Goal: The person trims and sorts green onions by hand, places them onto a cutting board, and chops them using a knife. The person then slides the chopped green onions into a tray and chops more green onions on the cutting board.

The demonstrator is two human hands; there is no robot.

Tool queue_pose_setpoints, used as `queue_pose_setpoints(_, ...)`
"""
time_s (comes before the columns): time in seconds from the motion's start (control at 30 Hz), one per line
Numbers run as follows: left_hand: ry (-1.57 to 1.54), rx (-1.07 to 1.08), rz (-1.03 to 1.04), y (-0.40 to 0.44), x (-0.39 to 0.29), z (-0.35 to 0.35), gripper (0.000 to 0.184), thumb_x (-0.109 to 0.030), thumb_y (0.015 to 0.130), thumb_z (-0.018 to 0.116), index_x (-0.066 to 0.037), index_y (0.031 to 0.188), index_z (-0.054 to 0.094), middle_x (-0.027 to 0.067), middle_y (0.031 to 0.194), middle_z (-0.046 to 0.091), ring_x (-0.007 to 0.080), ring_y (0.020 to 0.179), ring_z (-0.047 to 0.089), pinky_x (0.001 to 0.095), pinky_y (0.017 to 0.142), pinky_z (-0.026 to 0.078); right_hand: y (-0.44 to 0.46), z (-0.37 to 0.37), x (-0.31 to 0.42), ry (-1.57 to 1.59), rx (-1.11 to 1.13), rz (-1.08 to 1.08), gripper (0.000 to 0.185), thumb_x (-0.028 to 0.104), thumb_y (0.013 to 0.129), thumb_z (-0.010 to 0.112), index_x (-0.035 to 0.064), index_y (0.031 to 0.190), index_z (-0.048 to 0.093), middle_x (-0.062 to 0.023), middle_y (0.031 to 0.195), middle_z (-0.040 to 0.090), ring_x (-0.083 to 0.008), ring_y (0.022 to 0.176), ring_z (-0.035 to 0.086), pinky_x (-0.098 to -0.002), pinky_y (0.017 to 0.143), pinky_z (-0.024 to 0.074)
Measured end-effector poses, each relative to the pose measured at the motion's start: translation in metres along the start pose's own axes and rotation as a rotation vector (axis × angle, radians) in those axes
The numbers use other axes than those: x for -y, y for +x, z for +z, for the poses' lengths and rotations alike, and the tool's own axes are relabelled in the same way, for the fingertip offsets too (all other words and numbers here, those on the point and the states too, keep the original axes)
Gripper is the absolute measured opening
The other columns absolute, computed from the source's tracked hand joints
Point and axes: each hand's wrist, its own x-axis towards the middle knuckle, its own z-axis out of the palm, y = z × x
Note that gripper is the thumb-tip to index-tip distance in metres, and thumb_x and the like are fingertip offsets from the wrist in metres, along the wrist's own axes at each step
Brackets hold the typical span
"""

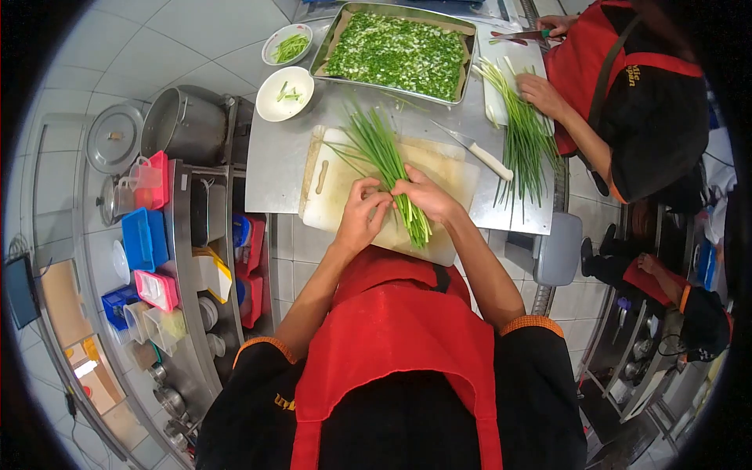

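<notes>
My right hand (pixel 427 194) is wrapped round a bundle of spring onions (pixel 381 149), held over a white cutting board (pixel 345 186). The green tops point away from me and the pale cut ends toward my apron. Close beside the bundle, my left hand (pixel 363 215) has its fingertips pinched together; whatever is between them is too small to make out. A knife with a white handle (pixel 489 160) lies to the right, its blade over the board's far right corner.
A metal tray of chopped spring onion (pixel 395 48) stands at the back, beside two white bowls (pixel 270 108) with green pieces. At right, a co-worker's hand (pixel 542 95) rests on more spring onions (pixel 526 149); the other holds a knife (pixel 521 35). Shelves (pixel 192 298) stand left.
</notes>
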Motion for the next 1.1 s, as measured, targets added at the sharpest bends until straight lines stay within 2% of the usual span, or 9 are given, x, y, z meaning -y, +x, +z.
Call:
queue_pose_setpoints(0.27,0.013,-0.118,0.063,-0.005,0.005,0.002,0.015,0.002,0.082,0.071,-0.001,0.097,0.069,0.0141,0.117,0.053,0.0244,0.096,0.063,0.0336,0.083,0.050,-0.001,0.006,-0.011,-0.082,-0.060,-0.052,0.053,0.011,0.085,0.056,-0.0019,0.135,0.043,-0.0102,0.116,0.056,-0.0167,0.103,0.054,-0.0274,0.087,0.0463)
queue_pose_setpoints(0.37,-0.060,-0.159,-0.006,-0.004,0.001,-0.002,0.015,0.001,0.080,0.074,0.001,0.093,0.067,0.0134,0.113,0.054,0.0189,0.086,0.063,0.0296,0.073,0.051,-0.001,0.013,-0.012,-0.076,-0.080,-0.055,0.049,0.011,0.087,0.056,-0.0032,0.133,0.044,-0.0114,0.107,0.060,-0.0161,0.090,0.059,-0.0285,0.077,0.0499)
queue_pose_setpoints(0.53,-0.087,-0.053,-0.422,-0.006,0.008,-0.010,0.022,-0.006,0.076,0.083,-0.003,0.081,0.061,0.0008,0.081,0.057,0.0059,0.065,0.049,0.0231,0.057,0.042,0.003,0.013,-0.017,-0.056,-0.041,-0.038,0.053,0.004,0.084,0.058,-0.0038,0.134,0.043,-0.0109,0.101,0.063,-0.0150,0.085,0.061,-0.0281,0.073,0.0511)
queue_pose_setpoints(0.77,-0.168,0.111,-0.697,-0.040,0.009,-0.009,0.024,-0.025,0.092,0.071,-0.004,0.084,0.063,-0.0022,0.078,0.060,0.0043,0.066,0.046,0.0224,0.057,0.039,-0.001,0.026,-0.027,-0.083,-0.161,-0.103,0.053,-0.001,0.083,0.060,-0.0017,0.134,0.045,-0.0110,0.100,0.064,-0.0148,0.083,0.063,-0.0280,0.073,0.0530)
queue_pose_setpoints(0.87,-0.401,0.163,-0.711,-0.038,-0.013,-0.005,0.032,-0.036,0.098,0.062,-0.003,0.102,0.064,0.0015,0.091,0.063,0.0080,0.078,0.054,0.0253,0.070,0.046,-0.011,0.024,-0.011,0.072,-0.085,-0.006,0.063,0.002,0.083,0.062,-0.0046,0.140,0.038,-0.0115,0.101,0.063,-0.0137,0.082,0.062,-0.0273,0.070,0.0520)
queue_pose_setpoints(0.93,-0.965,0.006,-0.912,-0.019,-0.046,-0.006,0.043,-0.037,0.098,0.061,-0.003,0.124,0.056,0.0062,0.111,0.062,0.0115,0.099,0.056,0.0283,0.084,0.045,-0.012,0.027,-0.005,0.042,-0.036,-0.036,0.063,0.002,0.083,0.062,-0.0044,0.141,0.037,-0.0133,0.104,0.063,-0.0167,0.087,0.062,-0.0301,0.075,0.0521)
queue_pose_setpoints(0.97,-1.020,0.132,-0.840,-0.010,-0.021,-0.005,0.058,-0.038,0.097,0.061,-0.003,0.139,0.041,0.0098,0.122,0.057,0.0158,0.115,0.054,0.0318,0.095,0.044,-0.007,0.025,-0.002,0.007,0.003,-0.067,0.063,0.003,0.083,0.061,-0.0043,0.141,0.036,-0.0152,0.108,0.062,-0.0197,0.091,0.063,-0.0328,0.080,0.0521)
queue_pose_setpoints(1.0,-1.017,0.129,-0.842,-0.001,-0.018,-0.005,0.058,-0.038,0.097,0.061,-0.003,0.139,0.041,0.0098,0.122,0.057,0.0158,0.115,0.054,0.0318,0.095,0.044,-0.005,0.028,-0.005,0.009,0.006,-0.066,0.063,0.003,0.083,0.061,-0.0043,0.141,0.036,-0.0152,0.108,0.062,-0.0197,0.091,0.063,-0.0328,0.080,0.0521)
queue_pose_setpoints(1.1,-1.075,-0.009,-0.669,0.029,-0.028,-0.007,0.060,-0.032,0.095,0.066,0.001,0.137,0.041,0.0149,0.121,0.060,0.0205,0.115,0.056,0.0352,0.099,0.045,-0.013,0.048,0.001,-0.565,-0.105,-0.446,0.065,0.002,0.084,0.055,-0.0074,0.143,0.031,-0.0305,0.127,0.053,-0.0425,0.116,0.055,-0.0441,0.098,0.0452)
